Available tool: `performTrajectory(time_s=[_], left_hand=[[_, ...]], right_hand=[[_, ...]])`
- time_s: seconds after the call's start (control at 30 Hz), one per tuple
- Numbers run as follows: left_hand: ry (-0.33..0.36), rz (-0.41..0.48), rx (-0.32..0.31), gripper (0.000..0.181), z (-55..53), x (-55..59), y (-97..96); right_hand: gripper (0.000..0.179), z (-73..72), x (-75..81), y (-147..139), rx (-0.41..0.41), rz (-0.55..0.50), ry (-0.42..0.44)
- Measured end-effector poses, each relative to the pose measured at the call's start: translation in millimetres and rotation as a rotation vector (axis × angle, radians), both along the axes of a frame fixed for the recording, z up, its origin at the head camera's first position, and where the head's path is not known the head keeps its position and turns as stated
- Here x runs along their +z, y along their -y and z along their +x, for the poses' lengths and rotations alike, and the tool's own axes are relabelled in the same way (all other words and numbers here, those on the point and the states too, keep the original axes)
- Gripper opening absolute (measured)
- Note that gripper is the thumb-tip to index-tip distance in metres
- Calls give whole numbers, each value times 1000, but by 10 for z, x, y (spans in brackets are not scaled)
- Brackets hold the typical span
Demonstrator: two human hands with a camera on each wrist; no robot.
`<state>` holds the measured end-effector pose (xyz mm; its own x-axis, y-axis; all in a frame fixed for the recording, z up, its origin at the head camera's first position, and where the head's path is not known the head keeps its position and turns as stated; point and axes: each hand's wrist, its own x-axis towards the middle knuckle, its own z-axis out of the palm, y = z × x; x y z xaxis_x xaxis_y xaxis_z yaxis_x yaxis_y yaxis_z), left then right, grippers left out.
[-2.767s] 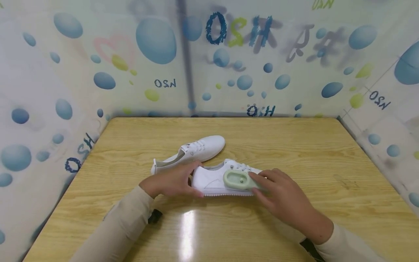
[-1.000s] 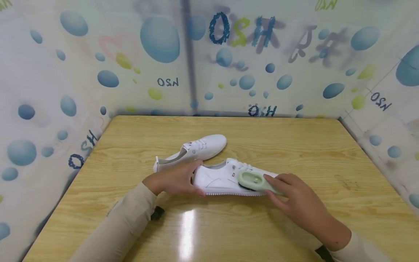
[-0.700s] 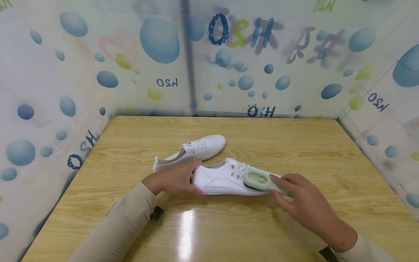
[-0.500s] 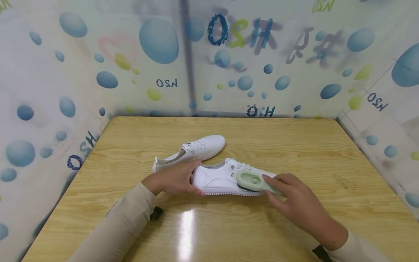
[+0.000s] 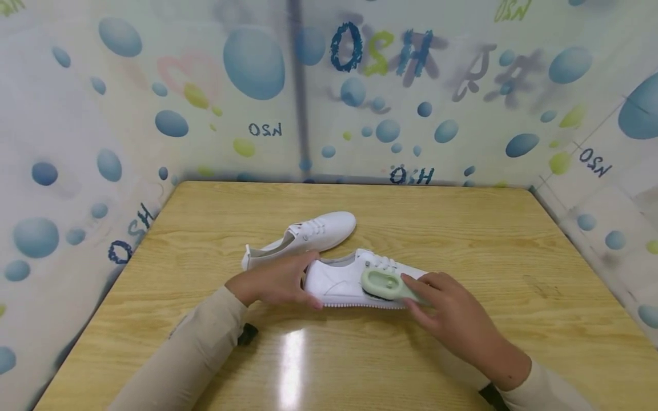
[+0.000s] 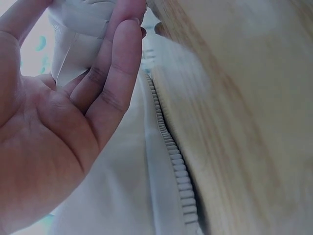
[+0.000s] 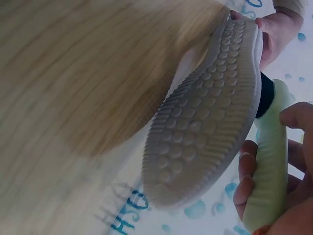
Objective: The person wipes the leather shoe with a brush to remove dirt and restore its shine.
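A white lace-up shoe (image 5: 336,285) lies tilted on its side, toe to the right. My left hand (image 5: 280,279) grips its heel, thumb on the near side. In the left wrist view the left hand (image 6: 73,107) shows its palm beside the white shoe upper. My right hand (image 5: 452,314) holds the handle of a pale green brush (image 5: 380,283), whose dark bristles lie against the shoe's side below the laces. The right wrist view shows the studded sole (image 7: 195,122), the black bristles (image 7: 265,95) at its edge, and fingers wrapped around the green handle (image 7: 269,166).
A second white shoe (image 5: 329,229) rests just behind, its heel partly behind the left hand. Both lie on a wood-grain table (image 5: 462,222). A wall covering (image 5: 437,68) with blue bubbles and lettering rises at the back and sides.
The brush slid right along the shoe's side toward the toe, baring small red letters, then came back left and covers them again. The left hand keeps its hold on the heel.
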<state>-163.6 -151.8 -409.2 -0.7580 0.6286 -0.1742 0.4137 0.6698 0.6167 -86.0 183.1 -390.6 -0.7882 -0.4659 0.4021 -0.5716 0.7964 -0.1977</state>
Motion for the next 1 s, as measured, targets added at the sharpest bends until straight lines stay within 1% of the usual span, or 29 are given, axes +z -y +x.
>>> performTrajectory(time_s=[0.13,0.33,0.5,0.63,0.77,0.87,1.0], left_hand=[[2,7,-5,72,-3,16,-21],[13,13,-6,73,-18,-10,-11],[30,14,2,74,-22,-24,7],[40,19,8,75,-5,-15,31],[38,15,10,73,6,-11,35],[38,23,3,71,3,3,25],[34,35,-11,70,-5,11,9]], right_hand=[[48,30,-9,-118,-6,0,-16],[51,48,6,-292,-26,-8,-63],[49,59,21,-388,-63,-11,-53],[47,48,14,-338,-65,-35,-11],[45,34,-2,-220,-39,-64,15],[45,21,-13,-116,-12,-74,16],[45,4,-24,-18,7,-58,7]])
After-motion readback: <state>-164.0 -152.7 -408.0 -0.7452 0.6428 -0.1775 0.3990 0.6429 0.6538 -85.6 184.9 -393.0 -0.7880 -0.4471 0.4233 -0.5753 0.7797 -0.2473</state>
